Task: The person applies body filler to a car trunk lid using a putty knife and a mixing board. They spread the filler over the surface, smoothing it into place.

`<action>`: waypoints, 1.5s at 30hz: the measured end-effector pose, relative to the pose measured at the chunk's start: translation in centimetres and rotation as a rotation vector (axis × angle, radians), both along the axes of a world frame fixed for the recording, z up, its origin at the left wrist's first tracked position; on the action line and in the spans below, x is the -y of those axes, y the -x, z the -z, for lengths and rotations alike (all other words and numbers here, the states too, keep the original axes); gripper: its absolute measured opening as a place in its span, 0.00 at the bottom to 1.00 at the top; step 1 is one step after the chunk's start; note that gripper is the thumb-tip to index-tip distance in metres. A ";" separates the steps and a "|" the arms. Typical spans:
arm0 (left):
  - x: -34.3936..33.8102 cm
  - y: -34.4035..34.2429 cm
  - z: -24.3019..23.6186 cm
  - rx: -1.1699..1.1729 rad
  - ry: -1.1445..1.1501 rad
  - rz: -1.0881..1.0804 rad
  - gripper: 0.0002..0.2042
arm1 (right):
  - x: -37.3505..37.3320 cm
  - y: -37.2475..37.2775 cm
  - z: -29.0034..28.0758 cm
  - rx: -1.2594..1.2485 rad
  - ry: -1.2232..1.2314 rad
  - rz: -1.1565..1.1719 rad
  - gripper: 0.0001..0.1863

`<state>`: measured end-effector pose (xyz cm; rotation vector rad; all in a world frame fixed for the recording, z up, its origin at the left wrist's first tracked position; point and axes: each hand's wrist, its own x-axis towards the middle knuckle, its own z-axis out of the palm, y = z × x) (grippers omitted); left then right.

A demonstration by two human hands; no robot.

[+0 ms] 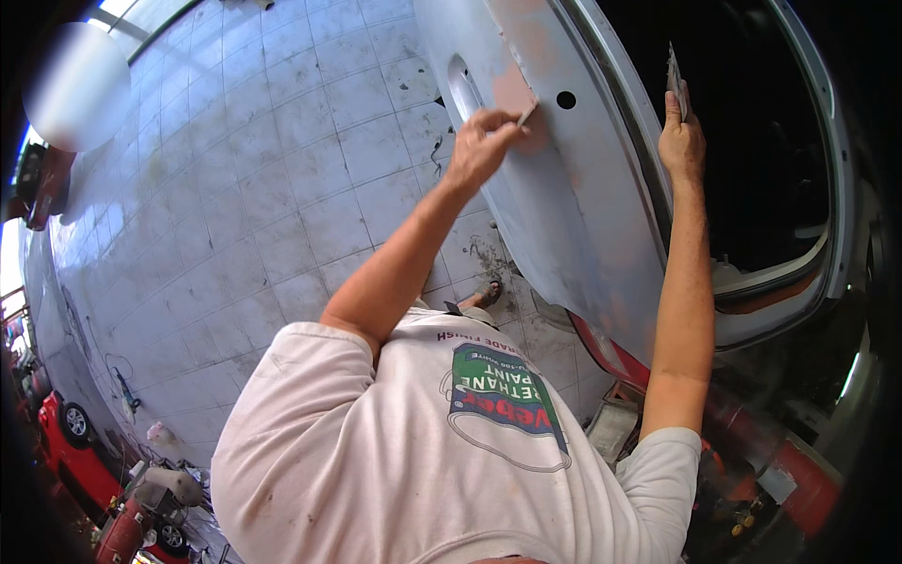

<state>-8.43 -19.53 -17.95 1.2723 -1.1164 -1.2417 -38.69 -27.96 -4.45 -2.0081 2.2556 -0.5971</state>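
A grey car door panel (592, 216) stands on its side in front of me, with pinkish filler patches (512, 86), a recessed handle area (462, 89) and a round hole (566, 100). My left hand (481, 146) pinches a small thin flat spreader (528, 112) against the panel at the edge of a pink patch. Farther right, my right hand (682, 141) grips a flat, smeared scraper (676, 75) upright in front of the dark window opening (761, 160), apart from the left hand.
A pale tiled floor (282, 179) spreads to the left, with cords (122, 381), red cars (61, 451) and cluttered equipment (164, 493) along the far left. My sandaled foot (484, 293) shows below the panel. A metal tray (615, 423) and red bodywork (799, 479) sit at lower right.
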 end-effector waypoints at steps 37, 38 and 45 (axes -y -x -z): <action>5.0 -1.6 -1.9 -0.018 -0.028 -0.046 0.31 | 0.4 0.7 -1.3 0.386 -0.370 0.126 0.51; 3.7 -0.8 -1.7 -0.008 -0.040 -0.027 0.33 | 0.3 0.8 -1.0 0.390 -0.366 0.097 0.50; -5.9 5.9 -0.4 0.049 0.062 -0.192 0.26 | 1.7 -0.7 -1.4 0.495 -0.399 -0.046 0.46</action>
